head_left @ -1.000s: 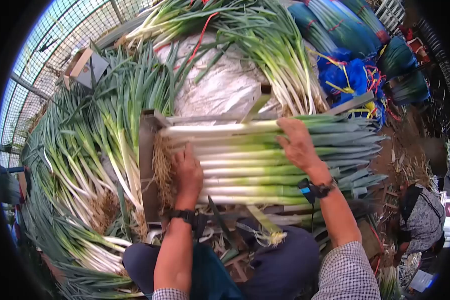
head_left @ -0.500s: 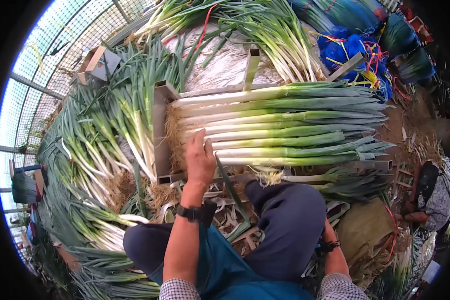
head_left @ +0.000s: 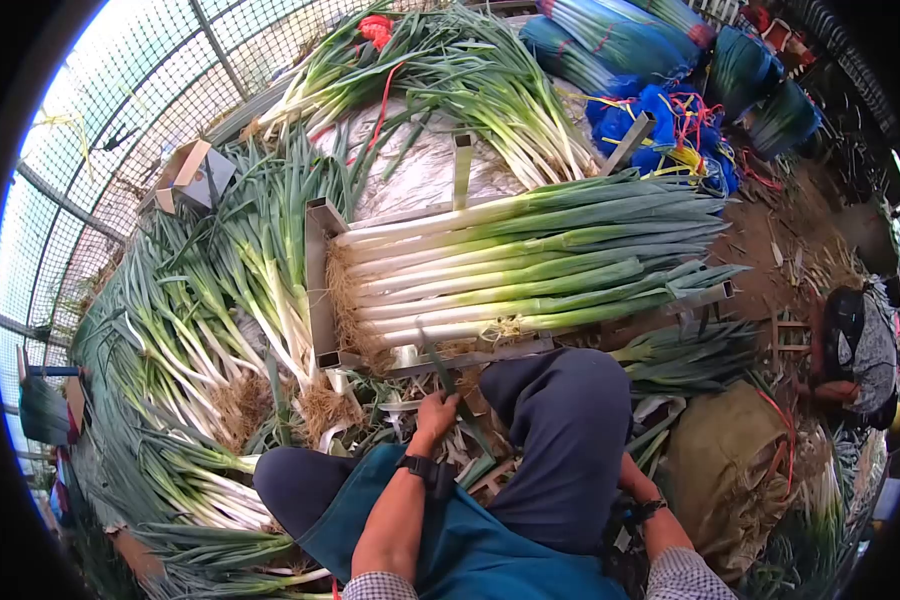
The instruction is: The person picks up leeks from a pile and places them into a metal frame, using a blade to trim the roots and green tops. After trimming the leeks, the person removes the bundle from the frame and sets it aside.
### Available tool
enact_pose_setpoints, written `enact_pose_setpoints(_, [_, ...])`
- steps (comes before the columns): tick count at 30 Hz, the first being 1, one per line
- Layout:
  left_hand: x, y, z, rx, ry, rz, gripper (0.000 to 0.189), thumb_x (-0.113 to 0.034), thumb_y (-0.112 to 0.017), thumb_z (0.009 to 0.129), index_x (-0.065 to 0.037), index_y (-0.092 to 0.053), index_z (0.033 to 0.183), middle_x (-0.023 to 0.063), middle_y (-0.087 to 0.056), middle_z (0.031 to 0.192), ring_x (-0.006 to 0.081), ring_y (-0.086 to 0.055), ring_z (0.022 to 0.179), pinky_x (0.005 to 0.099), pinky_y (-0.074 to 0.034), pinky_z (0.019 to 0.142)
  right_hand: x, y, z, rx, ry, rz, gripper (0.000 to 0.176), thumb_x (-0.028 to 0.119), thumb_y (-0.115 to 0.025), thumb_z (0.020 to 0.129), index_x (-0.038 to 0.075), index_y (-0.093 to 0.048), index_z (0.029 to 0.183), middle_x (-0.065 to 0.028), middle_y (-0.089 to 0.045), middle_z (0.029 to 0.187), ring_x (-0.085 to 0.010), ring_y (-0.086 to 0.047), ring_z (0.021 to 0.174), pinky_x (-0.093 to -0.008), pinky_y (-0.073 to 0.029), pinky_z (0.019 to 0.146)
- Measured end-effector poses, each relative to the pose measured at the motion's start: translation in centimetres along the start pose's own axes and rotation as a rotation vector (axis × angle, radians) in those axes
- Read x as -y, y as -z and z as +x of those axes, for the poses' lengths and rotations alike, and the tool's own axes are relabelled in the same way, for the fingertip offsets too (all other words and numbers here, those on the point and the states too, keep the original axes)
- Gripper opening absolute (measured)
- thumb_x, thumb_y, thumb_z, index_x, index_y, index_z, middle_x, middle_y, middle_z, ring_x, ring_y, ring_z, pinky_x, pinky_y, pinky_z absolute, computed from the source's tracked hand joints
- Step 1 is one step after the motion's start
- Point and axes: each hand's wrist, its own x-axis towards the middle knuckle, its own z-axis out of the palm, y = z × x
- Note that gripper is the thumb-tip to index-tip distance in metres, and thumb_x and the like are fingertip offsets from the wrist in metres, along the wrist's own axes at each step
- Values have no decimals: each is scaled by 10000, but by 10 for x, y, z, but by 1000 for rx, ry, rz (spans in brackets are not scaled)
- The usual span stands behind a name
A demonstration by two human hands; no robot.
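Note:
My left hand (head_left: 434, 416) is low in front of the metal rack, its fingers curled in beside a long green leek leaf (head_left: 448, 378). What they hold, if anything, I cannot make out. Just beyond lies a row of leeks (head_left: 510, 265) in the metal frame (head_left: 317, 270), white root ends to the left and green tops to the right. My right hand (head_left: 632, 476) hangs beside my right knee, its fingers hidden behind the trouser leg. More leek tops (head_left: 685, 355) lie below the frame at right.
Heaped loose leeks (head_left: 195, 330) spread along the left, and more (head_left: 530, 110) lie at the back. A small cardboard box (head_left: 198, 175) stands far left. Blue-wrapped bundles (head_left: 620, 45) and a blue bag pile (head_left: 655, 125) sit at back right. An olive sack (head_left: 725, 440) rests at right.
My left hand has drawn back from the white ends of the leeks toward my lap. The row of leeks now looks tilted as my view has shifted. My right hand stays beside the knee.

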Motion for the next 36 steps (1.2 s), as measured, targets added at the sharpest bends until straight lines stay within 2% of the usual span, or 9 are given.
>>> enact_pose_setpoints(4, [2,23,-18,684,-132,516,427,-431,-702,902,-32,-755,1044,182,-756,909,333,-742,832,453,-567,747,77,61,10,-45,-317,141,197,146,-681,883,-5,-722,1003,-236,-706,888,-396,-700,804,-421,-546,740])
enact_pose_setpoints(5, [-20,33,-36,548,-137,632,432,-440,-710,895,-40,-749,1054,188,-755,941,350,-738,862,463,-568,761,93,77,31,-68,-415,237,193,134,-677,887,-14,-718,1003,-241,-701,887,-405,-696,805,-422,-545,738])
enact_pose_setpoints(7, [-77,48,-76,271,-156,851,445,-457,-727,880,-56,-738,1074,202,-753,1005,382,-730,923,485,-569,789,103,96,79,-376,11,-13,151,100,-661,891,-24,-714,959,-216,-700,838,-423,-673,786,-420,-544,732])
enact_pose_setpoints(10, [-89,57,-56,-224,-437,585,256,-304,-661,936,-69,-676,1036,197,-700,954,414,-678,927,532,-537,785,152,136,154,-444,229,-113,111,92,-646,899,3,-704,929,-188,-697,906,-404,-656,844,-437,-531,748])
enact_pose_setpoints(13, [-135,78,-28,-468,-629,646,195,-208,-632,942,-43,-657,1043,198,-648,1023,410,-612,995,524,-485,880,193,149,225,-440,458,-351,102,75,-650,914,-3,-691,965,-178,-686,942,-382,-642,924,-443,-514,823])
enact_pose_setpoints(15, [-144,82,2,-566,-692,647,208,-194,-632,940,-28,-645,1065,199,-627,1088,407,-577,1065,512,-453,956,212,143,268,-471,566,-278,129,115,-593,871,23,-676,909,-185,-677,948,-379,-620,929,-458,-500,822])
enact_pose_setpoints(19, [-128,85,45,-569,-645,712,250,-192,-640,929,-24,-621,1114,181,-584,1172,379,-527,1137,499,-407,1018,232,125,327,-352,631,-401,158,199,-660,865,56,-651,798,-167,-687,836,-367,-653,842,-469,-511,769])
enact_pose_setpoints(25, [-122,84,48,-607,-684,725,281,-188,-656,907,-34,-617,1139,161,-573,1179,366,-519,1144,493,-410,1007,243,99,373,-248,429,-620,273,346,-716,876,91,-683,784,-162,-660,691,-377,-668,679,-494,-505,622])
enact_pose_setpoints(36, [-125,97,61,-542,-676,639,101,-121,-628,884,-56,-637,961,148,-599,1047,363,-540,1047,490,-419,955,241,103,383,-216,452,-606,262,317,-716,891,84,-654,789,-162,-671,723,-381,-678,703,-481,-518,629])
